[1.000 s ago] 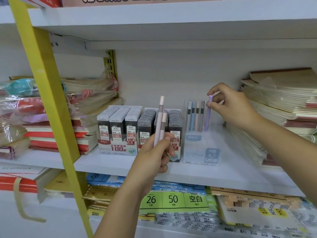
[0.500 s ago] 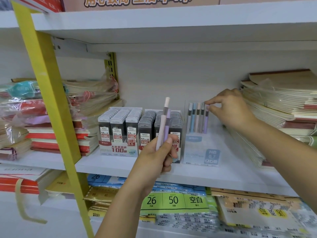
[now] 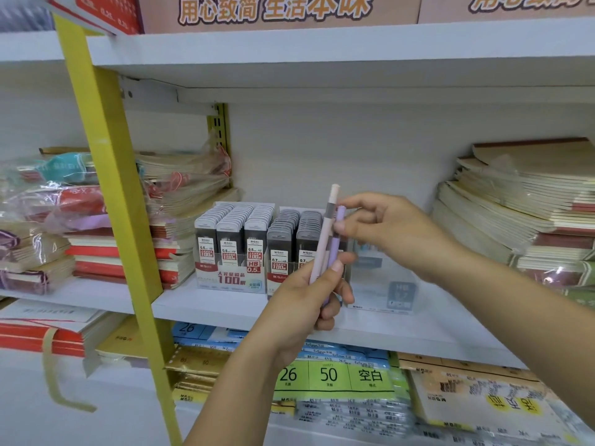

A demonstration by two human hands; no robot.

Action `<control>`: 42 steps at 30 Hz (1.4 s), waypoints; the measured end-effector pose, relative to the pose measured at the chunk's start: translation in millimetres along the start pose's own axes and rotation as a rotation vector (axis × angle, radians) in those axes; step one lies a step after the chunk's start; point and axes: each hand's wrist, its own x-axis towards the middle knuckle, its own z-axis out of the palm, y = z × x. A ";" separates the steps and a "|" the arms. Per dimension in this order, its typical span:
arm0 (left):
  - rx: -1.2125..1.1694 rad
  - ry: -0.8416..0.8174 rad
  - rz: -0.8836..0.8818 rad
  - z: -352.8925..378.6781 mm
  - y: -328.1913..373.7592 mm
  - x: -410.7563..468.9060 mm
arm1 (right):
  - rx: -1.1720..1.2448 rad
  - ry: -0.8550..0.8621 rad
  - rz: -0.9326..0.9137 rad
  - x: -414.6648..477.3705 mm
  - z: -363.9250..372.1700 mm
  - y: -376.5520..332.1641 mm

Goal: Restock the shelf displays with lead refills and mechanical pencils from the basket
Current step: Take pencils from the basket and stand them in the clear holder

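My left hand [image 3: 314, 296] grips two mechanical pencils upright in front of the middle shelf: a pink one [image 3: 325, 233] and a shorter purple one [image 3: 337, 239]. My right hand [image 3: 383, 228] has come across and pinches the top of the purple pencil between thumb and forefinger. Behind the hands stand the lead refill display boxes [image 3: 240, 249], packed with grey cases. The clear pencil display box [image 3: 389, 284] sits to their right, its pencils hidden by my right hand.
A yellow upright post [image 3: 119, 201] crosses the shelf on the left. Stacks of wrapped notebooks [image 3: 80, 220] lie left, and tall notebook stacks [image 3: 521, 207] lie right. Paper packs [image 3: 335, 376] fill the shelf below. The basket is out of view.
My right hand left the pencils in the clear box and moved left to my left hand, where it now pinches the purple pencil. The camera moved closer.
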 end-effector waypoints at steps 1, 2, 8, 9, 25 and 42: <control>-0.002 0.003 0.000 0.0 -0.5 -0.1 | 0.016 0.029 0.004 -0.4 1.8 0.6; -0.002 0.011 -0.002 -0.7 -1.0 -0.2 | 0.037 0.076 0.000 0.0 0.8 0.7; 0.040 0.105 -0.039 -8.7 -2.6 0.1 | -0.082 0.508 -0.236 12.8 -55.8 -5.4; 0.031 0.112 -0.044 -9.3 -2.7 0.3 | -0.204 0.518 -0.254 15.1 -64.4 -2.6; 0.029 0.113 -0.017 -10.1 -3.6 1.1 | -0.731 0.319 -0.156 25.1 -75.8 48.0; -0.029 0.062 -0.025 -7.8 -2.6 1.7 | -1.040 0.371 -0.079 29.5 -66.3 45.5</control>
